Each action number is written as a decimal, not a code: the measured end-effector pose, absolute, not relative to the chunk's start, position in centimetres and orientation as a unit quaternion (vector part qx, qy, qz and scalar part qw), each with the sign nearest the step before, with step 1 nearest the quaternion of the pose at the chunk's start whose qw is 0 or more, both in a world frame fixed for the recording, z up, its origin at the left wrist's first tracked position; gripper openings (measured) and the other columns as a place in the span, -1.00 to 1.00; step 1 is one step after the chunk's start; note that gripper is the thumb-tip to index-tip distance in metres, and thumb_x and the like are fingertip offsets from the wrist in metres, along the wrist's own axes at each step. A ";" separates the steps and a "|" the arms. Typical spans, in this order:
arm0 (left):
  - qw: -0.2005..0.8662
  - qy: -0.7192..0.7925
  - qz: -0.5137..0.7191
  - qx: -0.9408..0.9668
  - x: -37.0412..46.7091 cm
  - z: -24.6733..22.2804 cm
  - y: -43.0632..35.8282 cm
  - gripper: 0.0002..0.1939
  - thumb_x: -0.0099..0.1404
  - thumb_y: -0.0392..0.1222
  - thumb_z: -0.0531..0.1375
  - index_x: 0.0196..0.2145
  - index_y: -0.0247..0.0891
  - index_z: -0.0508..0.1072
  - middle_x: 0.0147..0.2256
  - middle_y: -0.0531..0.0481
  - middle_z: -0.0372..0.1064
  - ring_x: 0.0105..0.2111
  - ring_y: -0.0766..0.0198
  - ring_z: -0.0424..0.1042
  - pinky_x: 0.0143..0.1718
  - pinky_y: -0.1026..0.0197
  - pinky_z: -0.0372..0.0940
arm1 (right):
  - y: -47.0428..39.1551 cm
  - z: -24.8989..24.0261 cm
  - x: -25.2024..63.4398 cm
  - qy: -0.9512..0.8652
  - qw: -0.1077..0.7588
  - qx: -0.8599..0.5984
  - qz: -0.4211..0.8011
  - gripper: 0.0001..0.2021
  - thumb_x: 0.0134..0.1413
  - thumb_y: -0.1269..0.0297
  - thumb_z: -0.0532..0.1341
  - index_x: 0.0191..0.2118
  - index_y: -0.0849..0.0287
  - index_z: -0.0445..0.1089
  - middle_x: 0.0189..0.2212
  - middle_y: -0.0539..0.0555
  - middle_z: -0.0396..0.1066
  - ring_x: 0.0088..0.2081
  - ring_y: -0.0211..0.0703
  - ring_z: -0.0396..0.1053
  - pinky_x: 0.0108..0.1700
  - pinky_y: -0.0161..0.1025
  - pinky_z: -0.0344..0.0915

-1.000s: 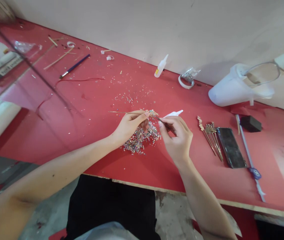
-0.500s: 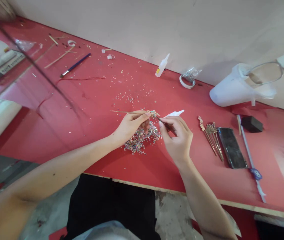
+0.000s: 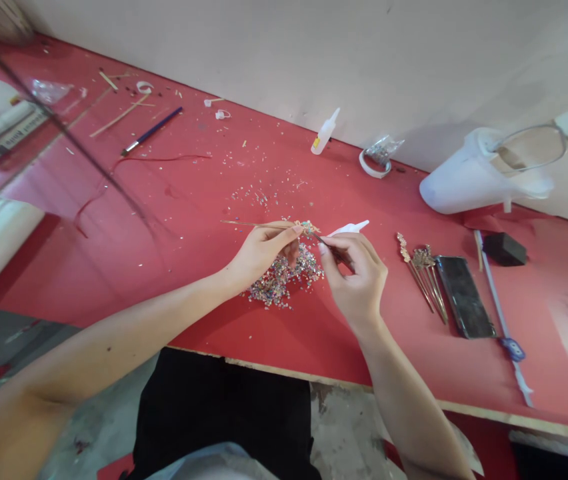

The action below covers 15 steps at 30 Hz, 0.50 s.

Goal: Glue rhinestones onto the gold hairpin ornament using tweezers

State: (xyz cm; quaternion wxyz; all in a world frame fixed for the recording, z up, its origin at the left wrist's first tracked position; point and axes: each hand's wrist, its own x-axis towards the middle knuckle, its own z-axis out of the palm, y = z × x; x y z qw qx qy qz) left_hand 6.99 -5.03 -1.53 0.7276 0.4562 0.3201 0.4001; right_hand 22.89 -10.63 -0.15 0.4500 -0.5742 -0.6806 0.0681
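My left hand (image 3: 267, 250) is closed on a thin golden hairpin (image 3: 241, 223). The pin's shaft points left past my wrist, and its ornate head (image 3: 309, 227) sticks out beyond my fingertips. In my right hand (image 3: 357, 273) is a pair of dark, slim tweezers (image 3: 329, 245), mostly covered by my fingers. Their tip is close to the ornate head; whether it touches I cannot tell. Below both hands lies a loose heap of tiny multicoloured rhinestones (image 3: 270, 287). A white glue bottle (image 3: 349, 229) lies just behind my right hand, partly hidden.
Right of my hands lie several ornate hairpins (image 3: 424, 273), a black phone (image 3: 465, 297), a black block (image 3: 504, 249) and a long strip (image 3: 501, 313). A white bucket (image 3: 457, 177) and another glue bottle (image 3: 325, 132) are by the wall. A paintbrush (image 3: 151, 132) lies back left.
My right hand has shifted very slightly to the right, the tweezers' tip with it. My left hand and the hairpin stay in place.
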 end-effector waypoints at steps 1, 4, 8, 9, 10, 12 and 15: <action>0.727 0.319 0.400 0.458 7.0 -1.5 -5.0 -0.75 0.29 -0.07 0.20 -0.45 -0.28 0.46 -0.56 0.07 0.31 -0.61 0.41 0.34 -0.55 0.31 0.28 | -10.6 -0.1 22.9 -0.681 0.452 -0.573 0.069 -0.93 0.14 0.39 0.21 -0.27 0.14 0.44 -0.35 0.07 0.43 -0.33 -0.23 0.41 -0.33 -0.27 0.41; 0.723 0.321 0.398 0.465 6.9 -1.5 -5.0 -0.73 0.30 -0.05 0.20 -0.46 -0.28 0.46 -0.55 0.06 0.31 -0.60 0.42 0.34 -0.54 0.31 0.28 | -10.6 -0.2 22.9 -0.681 0.452 -0.571 0.069 -0.92 0.14 0.39 0.21 -0.27 0.14 0.44 -0.35 0.07 0.42 -0.33 -0.24 0.41 -0.33 -0.27 0.40; 0.721 0.325 0.395 0.468 6.9 -1.6 -5.0 -0.74 0.30 -0.05 0.20 -0.43 -0.28 0.48 -0.55 0.05 0.32 -0.60 0.42 0.34 -0.54 0.32 0.29 | -10.6 -0.2 22.9 -0.683 0.447 -0.574 0.071 -0.92 0.15 0.38 0.20 -0.26 0.13 0.44 -0.35 0.06 0.42 -0.33 -0.23 0.41 -0.34 -0.27 0.41; 0.721 0.325 0.394 0.468 6.9 -1.6 -5.0 -0.74 0.30 -0.05 0.20 -0.43 -0.28 0.48 -0.55 0.05 0.32 -0.60 0.42 0.34 -0.55 0.31 0.29 | -10.6 -0.2 23.0 -0.683 0.446 -0.574 0.071 -0.92 0.15 0.38 0.20 -0.27 0.13 0.44 -0.35 0.07 0.42 -0.33 -0.23 0.41 -0.34 -0.27 0.41; 0.721 0.325 0.393 0.468 6.9 -1.6 -5.0 -0.74 0.30 -0.05 0.20 -0.43 -0.28 0.48 -0.55 0.05 0.31 -0.60 0.41 0.33 -0.56 0.31 0.29 | -10.6 -0.2 23.0 -0.684 0.445 -0.574 0.072 -0.92 0.15 0.37 0.20 -0.27 0.13 0.44 -0.35 0.07 0.42 -0.33 -0.23 0.41 -0.34 -0.27 0.41; 0.722 0.325 0.392 0.468 6.9 -1.7 -5.0 -0.74 0.29 -0.04 0.20 -0.43 -0.28 0.48 -0.55 0.06 0.32 -0.60 0.41 0.33 -0.56 0.31 0.29 | -10.6 -0.2 23.0 -0.684 0.446 -0.574 0.071 -0.92 0.15 0.37 0.20 -0.26 0.13 0.44 -0.35 0.07 0.42 -0.33 -0.23 0.41 -0.35 -0.27 0.41; 0.723 0.325 0.392 0.467 6.9 -1.7 -5.0 -0.74 0.29 -0.05 0.20 -0.44 -0.27 0.48 -0.55 0.06 0.32 -0.60 0.42 0.33 -0.55 0.31 0.29 | -10.6 -0.2 23.0 -0.682 0.451 -0.571 0.071 -0.92 0.15 0.37 0.20 -0.25 0.13 0.44 -0.34 0.07 0.42 -0.32 -0.23 0.41 -0.34 -0.27 0.42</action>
